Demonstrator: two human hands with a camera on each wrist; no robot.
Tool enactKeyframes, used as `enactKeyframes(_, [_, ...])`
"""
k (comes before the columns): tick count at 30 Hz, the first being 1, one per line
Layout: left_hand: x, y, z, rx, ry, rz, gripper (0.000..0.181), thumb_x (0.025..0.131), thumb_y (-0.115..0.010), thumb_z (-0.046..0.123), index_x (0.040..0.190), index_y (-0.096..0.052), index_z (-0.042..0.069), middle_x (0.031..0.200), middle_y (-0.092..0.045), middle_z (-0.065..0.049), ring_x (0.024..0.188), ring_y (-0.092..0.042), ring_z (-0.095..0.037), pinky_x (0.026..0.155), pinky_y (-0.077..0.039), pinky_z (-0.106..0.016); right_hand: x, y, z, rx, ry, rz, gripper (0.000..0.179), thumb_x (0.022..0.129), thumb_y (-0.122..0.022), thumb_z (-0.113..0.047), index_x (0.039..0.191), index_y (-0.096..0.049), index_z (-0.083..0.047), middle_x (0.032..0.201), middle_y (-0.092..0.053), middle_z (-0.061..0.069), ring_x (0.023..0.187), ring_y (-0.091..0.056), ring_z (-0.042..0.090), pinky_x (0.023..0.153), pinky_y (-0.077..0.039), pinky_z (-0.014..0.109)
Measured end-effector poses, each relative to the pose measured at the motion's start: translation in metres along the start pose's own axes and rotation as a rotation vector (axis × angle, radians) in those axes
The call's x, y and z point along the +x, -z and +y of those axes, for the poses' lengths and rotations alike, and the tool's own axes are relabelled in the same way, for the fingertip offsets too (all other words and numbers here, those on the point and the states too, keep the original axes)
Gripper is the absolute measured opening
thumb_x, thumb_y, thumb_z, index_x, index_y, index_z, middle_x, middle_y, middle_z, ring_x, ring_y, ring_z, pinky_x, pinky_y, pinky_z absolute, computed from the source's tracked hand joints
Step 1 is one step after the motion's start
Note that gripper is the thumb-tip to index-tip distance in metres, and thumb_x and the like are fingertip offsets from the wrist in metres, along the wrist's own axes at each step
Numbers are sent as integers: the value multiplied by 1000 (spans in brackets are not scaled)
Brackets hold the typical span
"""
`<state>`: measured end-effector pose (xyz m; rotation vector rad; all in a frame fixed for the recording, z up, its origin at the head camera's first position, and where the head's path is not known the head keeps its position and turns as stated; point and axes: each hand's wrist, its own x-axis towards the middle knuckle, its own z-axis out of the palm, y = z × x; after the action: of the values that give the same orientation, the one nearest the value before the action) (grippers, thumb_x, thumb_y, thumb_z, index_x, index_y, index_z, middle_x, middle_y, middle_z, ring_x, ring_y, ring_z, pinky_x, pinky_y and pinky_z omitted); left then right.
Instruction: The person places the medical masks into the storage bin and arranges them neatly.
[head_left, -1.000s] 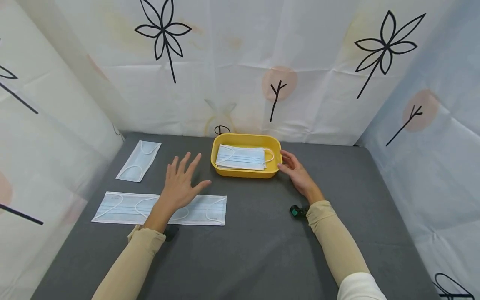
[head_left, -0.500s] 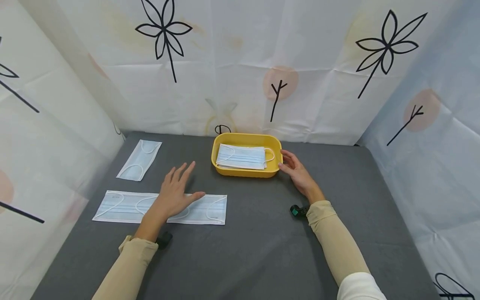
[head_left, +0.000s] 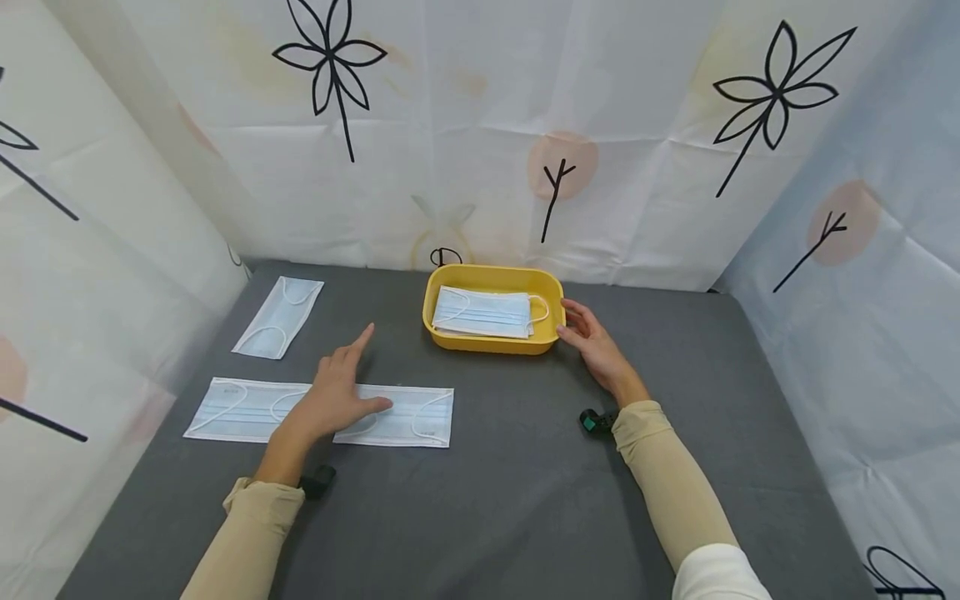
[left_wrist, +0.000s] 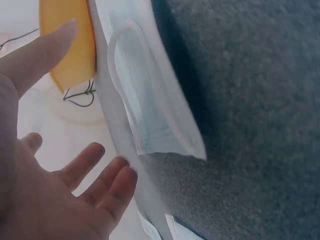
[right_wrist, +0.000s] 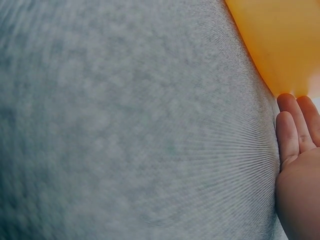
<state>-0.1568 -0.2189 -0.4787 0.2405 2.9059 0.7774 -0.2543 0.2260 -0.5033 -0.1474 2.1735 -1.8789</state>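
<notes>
My left hand [head_left: 333,400] is spread above a row of blue face masks [head_left: 420,417], holding nothing and hiding the middle of the row. In the left wrist view, its fingers [left_wrist: 117,192] are apart from the nearest mask [left_wrist: 150,100]. Another face mask [head_left: 279,318] lies slanted at the back left. My right hand [head_left: 596,350] rests at the right end of a yellow tray [head_left: 495,343], thumb and fingertips right at its wall. In the right wrist view, the fingertips [right_wrist: 286,102] touch the tray's side. Inside the tray lies a small stack of face masks [head_left: 483,312].
A dark grey tabletop [head_left: 510,500] carries everything. White printed cloth [head_left: 480,150] hangs behind it and at both sides, close to the tray's far side.
My left hand has drawn back toward the body and slightly left, away from the tray, its fingers closer together. My right hand, the tray and the masks have stayed in place.
</notes>
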Motion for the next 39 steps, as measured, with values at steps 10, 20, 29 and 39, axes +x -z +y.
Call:
enactKeyframes(10, [-4, 0, -6, -63, -7, -40, 131, 70, -94, 23, 166, -4, 28, 153, -40, -29, 138, -37, -57, 107, -36, -73, -1, 0, -1, -6, 9, -10, 67, 104, -61, -26, 161, -27, -20, 169, -25, 12, 157, -21, 31, 129, -18, 54])
enactKeyframes(20, [-6, 7, -5, -71, 6, -101, 106, 70, -91, 12, 159, -34, 14, 120, -65, -17, 105, -56, -34, 89, -49, -50, -1, -1, -1, -1, 7, 3, 64, 105, -58, -21, 161, -27, -21, 169, -27, 10, 157, -23, 30, 128, -20, 53])
enactKeyframes(29, [-6, 11, -5, -45, -26, -156, 28, 76, -87, 15, 101, -75, 8, 89, -65, -5, 85, -54, -18, 73, -42, -31, -1, -1, -2, 4, 3, -5, 65, 105, -58, -24, 161, -26, -19, 169, -26, 11, 157, -22, 31, 128, -21, 53])
enactKeyframes(39, [-4, 14, -16, -178, -13, -143, 20, 89, -79, 30, 95, -69, 14, 97, -71, -4, 86, -58, -17, 75, -47, -33, 0, 0, 0, 11, 9, -9, 65, 104, -60, -26, 161, -28, -22, 169, -26, 9, 157, -22, 29, 128, -22, 52])
